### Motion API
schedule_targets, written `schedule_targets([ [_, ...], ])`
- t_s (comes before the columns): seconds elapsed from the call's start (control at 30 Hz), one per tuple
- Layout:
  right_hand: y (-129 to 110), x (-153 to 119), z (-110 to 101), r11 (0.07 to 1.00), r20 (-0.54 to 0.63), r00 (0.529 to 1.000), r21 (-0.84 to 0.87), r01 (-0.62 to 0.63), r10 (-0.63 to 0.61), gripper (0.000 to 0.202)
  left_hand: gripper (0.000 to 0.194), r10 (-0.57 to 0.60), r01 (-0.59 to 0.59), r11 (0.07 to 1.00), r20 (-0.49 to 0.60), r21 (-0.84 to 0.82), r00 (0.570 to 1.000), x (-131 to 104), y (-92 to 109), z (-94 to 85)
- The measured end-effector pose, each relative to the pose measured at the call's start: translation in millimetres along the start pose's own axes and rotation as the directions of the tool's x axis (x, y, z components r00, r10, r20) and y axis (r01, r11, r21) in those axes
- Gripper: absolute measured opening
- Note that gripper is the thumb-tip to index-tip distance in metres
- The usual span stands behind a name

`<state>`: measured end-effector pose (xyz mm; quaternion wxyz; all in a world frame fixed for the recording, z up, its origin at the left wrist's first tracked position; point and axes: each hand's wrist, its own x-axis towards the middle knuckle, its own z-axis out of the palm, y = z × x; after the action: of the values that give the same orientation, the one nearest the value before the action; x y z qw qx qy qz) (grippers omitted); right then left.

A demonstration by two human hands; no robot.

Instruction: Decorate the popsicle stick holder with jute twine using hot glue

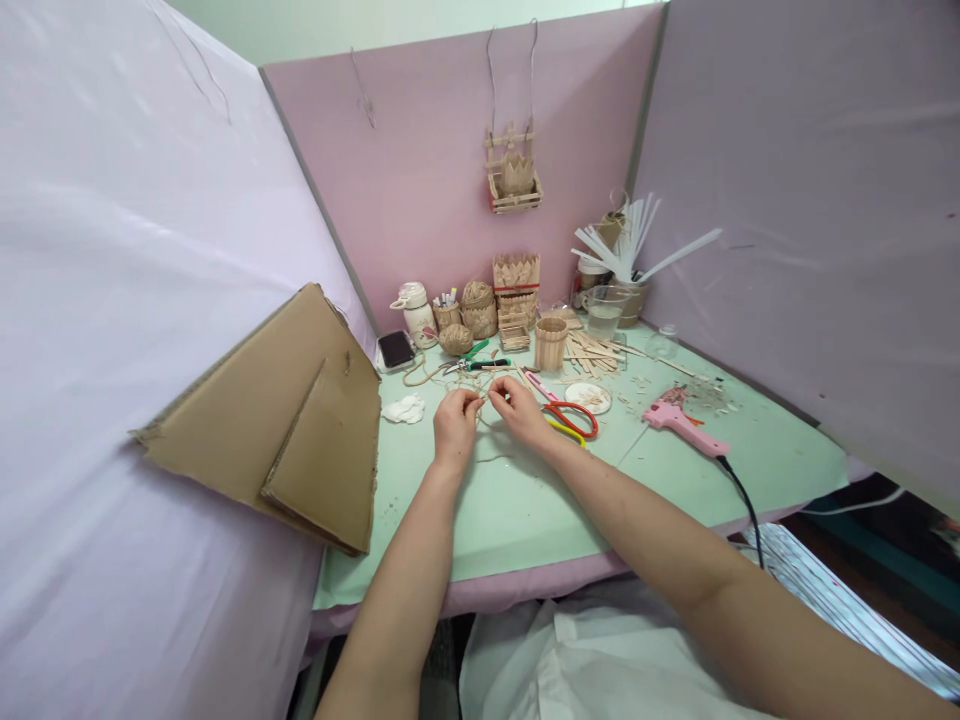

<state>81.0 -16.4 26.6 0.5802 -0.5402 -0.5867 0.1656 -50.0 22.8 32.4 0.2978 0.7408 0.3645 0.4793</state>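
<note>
My left hand (454,425) and my right hand (519,408) are close together above the middle of the table, fingertips almost meeting. Both are closed in a pinch on a thin strand of twine (484,396). More of the strand trails loosely around and below the fingers. Just right of my right hand lie scissors with red handles (576,418) and a yellow-handled tool (568,433), partly covered by the hand. Pliers with dark green grips (487,365) rest behind the hands. A ball of twine (455,340) sits farther back.
Folded cardboard (315,440) leans at the left. A pink glue gun (686,428) lies right, its cord over the front edge. A stick cup (550,345), loose wooden sticks (592,352), a white dish (588,398) and a water cup (604,312) stand behind. A white bottle (416,315) is back left.
</note>
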Motion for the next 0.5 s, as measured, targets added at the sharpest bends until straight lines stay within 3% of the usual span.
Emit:
schedule_targets([
  [0.13, -1.6, 0.3, 1.0, 0.993, 0.023, 0.998, 0.093, -0.066, 0.064, 0.014, 0.009, -0.083, 0.083, 0.997, -0.032, -0.004, 0.996, -0.4, -1.0, 0.7],
  [0.3, -3.3, -0.4, 0.2, 0.990, 0.063, 0.995, 0.114, -0.084, 0.077, 0.015, 0.013, -0.186, 0.186, 0.983, 0.038, -0.002, 0.982, 0.0, -2.2, -0.5],
  [0.5, 1.4, 2.6, 0.1, 0.983, 0.065, 0.989, 0.117, -0.139, 0.132, 0.016, 0.012, -0.204, 0.212, 0.974, 0.088, -0.082, 0.975, 2.6, -8.3, 1.7],
])
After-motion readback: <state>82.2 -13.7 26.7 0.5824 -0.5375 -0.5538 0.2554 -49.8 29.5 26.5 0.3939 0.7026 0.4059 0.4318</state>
